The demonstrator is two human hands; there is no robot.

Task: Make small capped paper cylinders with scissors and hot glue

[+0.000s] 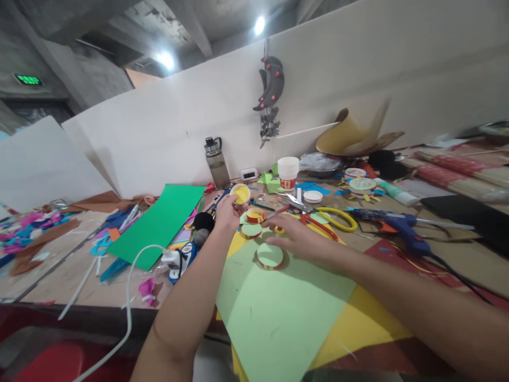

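Raised over the table, my left hand (227,213) grips a shallow round paper-cup piece (240,194) with a white rim and yellow inside. My right hand (292,236), palm down with fingers stretched, hovers above the papers and appears to hold nothing. Just left of its fingertips, a round red-sided piece with a light green top (270,255) lies on a light green sheet (278,302). Behind it are another green-topped round piece (251,230) and a red ring with yellow inside (255,215). A thin reddish stick (278,211) lies close to my right fingers.
Yellow-and-red-handled scissors (338,218) and a blue glue gun (401,228) lie at right. Stacked paper cups (288,172) and a bottle (217,163) stand at the back. Left are a green sheet (159,225) and a power strip (183,262) with a white cable (129,297).
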